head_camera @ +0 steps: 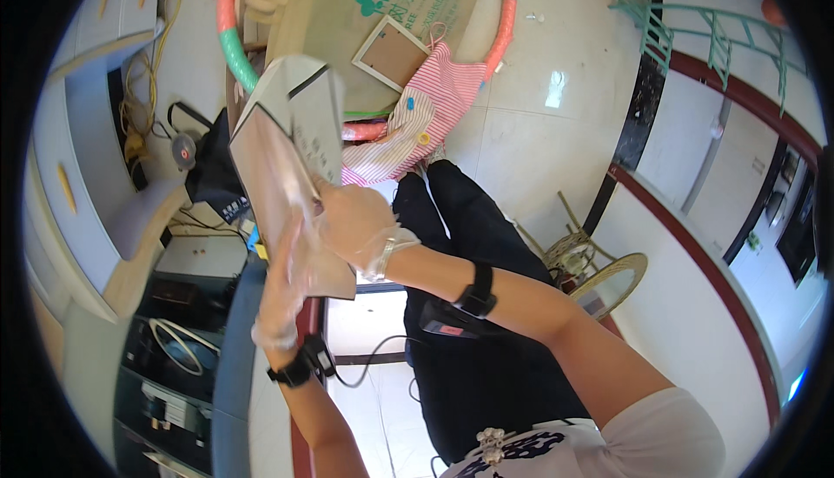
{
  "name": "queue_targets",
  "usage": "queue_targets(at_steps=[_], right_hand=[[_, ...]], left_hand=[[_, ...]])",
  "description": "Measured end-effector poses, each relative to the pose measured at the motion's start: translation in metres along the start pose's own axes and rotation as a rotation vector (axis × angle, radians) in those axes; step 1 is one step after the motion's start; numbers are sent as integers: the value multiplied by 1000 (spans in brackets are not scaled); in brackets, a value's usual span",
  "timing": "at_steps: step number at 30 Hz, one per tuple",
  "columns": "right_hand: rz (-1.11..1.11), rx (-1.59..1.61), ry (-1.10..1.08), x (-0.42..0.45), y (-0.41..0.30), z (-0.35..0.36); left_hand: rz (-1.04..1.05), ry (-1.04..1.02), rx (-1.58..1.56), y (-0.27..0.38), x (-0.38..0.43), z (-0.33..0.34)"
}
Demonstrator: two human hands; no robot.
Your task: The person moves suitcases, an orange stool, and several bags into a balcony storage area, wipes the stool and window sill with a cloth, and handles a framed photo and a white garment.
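Note:
Both hands wear clear plastic gloves and are at a flat, card-like carton or bag (pixel 267 172), blurred by motion. One face is glossy and pinkish with a dark edge; the pale part behind it bears black writing. My left hand (pixel 283 289) holds the lower left side, its fingers laid up along the pinkish face. At the right edge, my right hand (pixel 358 221) grips with its fingers curled, hiding part of the edge. Just beyond the carton lies a pink striped cloth (pixel 449 87) with a picture frame (pixel 394 53), back side up, beside it.
A pink and green foam-wrapped hoop (pixel 509 22) surrounds a large printed bag (pixel 313 28). A black bag (pixel 212 159) and a cabinet with drawers (pixel 71 204) stand at the left. An oval mirror with a woven rim (pixel 635 269) is at the right. A cable hangs from my left wristband (pixel 303 364).

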State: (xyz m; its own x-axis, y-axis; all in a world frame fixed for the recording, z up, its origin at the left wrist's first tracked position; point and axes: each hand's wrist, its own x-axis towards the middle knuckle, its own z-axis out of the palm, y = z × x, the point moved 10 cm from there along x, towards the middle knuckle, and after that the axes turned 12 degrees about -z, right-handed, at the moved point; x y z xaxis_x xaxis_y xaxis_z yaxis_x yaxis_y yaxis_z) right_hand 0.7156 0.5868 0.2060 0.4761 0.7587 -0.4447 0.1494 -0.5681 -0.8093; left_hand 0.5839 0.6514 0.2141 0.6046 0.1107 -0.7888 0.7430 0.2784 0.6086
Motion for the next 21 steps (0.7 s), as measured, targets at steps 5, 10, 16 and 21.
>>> queue_targets(at_steps=[5, 10, 16, 21], right_hand=[[-49, 113, -86, 21, -23, 42], [-112, 289, 1, 39, -17, 38], [-105, -240, 80, 140, 154, -24], [-347, -1016, 95, 220, 226, -45]], left_hand=[[-239, 561, 850, -39, -22, -8], [11, 920, 541, -39, -5, -48], [-4, 986, 394, -23, 42, -64], [-33, 1061, 225, -43, 38, -67]])
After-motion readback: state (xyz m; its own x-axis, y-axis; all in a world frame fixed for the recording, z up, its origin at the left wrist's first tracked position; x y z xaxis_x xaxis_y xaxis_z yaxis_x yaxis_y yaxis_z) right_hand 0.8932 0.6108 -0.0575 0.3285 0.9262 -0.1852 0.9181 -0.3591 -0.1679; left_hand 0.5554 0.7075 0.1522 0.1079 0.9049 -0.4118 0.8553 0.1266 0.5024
